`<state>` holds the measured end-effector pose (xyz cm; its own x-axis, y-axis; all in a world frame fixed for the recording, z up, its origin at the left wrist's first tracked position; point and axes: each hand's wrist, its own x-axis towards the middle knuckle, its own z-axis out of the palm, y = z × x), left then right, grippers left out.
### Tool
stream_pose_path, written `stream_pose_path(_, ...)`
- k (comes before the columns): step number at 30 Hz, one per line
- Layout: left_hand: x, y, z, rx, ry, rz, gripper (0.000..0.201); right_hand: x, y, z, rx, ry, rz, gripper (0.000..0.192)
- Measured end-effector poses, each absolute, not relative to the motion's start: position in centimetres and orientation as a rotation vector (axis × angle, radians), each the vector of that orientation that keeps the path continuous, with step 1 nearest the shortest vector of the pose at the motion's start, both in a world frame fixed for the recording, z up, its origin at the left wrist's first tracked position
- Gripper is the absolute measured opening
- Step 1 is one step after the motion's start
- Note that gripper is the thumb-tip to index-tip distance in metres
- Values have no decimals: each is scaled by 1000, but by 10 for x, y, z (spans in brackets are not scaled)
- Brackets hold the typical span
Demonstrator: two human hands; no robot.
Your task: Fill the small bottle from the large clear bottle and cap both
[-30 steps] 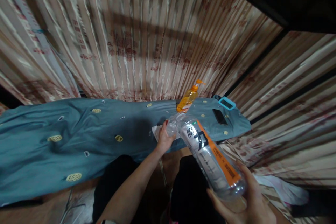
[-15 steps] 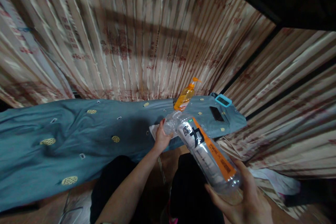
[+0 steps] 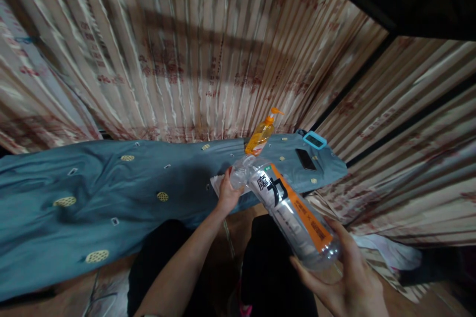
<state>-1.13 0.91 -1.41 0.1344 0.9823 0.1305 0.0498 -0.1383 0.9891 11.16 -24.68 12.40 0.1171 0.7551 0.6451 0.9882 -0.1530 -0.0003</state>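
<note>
A large clear plastic bottle (image 3: 288,208) with a silver and orange label slants across in front of me. My left hand (image 3: 228,192) is closed round its clear upper end. At the lower right, my right hand (image 3: 344,277) grips the base, thumb below and fingers above. No liquid can be made out inside the bottle, and its mouth cannot be made out. Just beyond the upper end stands a pump bottle (image 3: 259,137) of orange-yellow liquid. A white cloth or paper (image 3: 215,184) lies partly hidden behind my left hand.
The bench-like surface has a blue-green patterned cloth (image 3: 111,173). A dark phone (image 3: 305,159) and a light-blue-framed device (image 3: 315,140) lie at its right end. Pleated curtains (image 3: 208,59) hang behind, and dark bars (image 3: 357,101) cross the right side. My knees are below.
Both hands keep their hold on the bottle, which stays almost in place. The whole view has shifted slightly.
</note>
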Motion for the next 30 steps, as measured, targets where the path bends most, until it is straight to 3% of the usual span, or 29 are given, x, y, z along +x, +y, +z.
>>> stream_pose_path(7, -10, 9, -14, 1406, 1080, 1191, 81, 103, -247, 125, -2025, -1546, -529, 78)
stream_pose_path(30, -14, 8, -10, 1420, 1064, 1186, 79, 115, -245, 128, -1998, -1664, -617, 79)
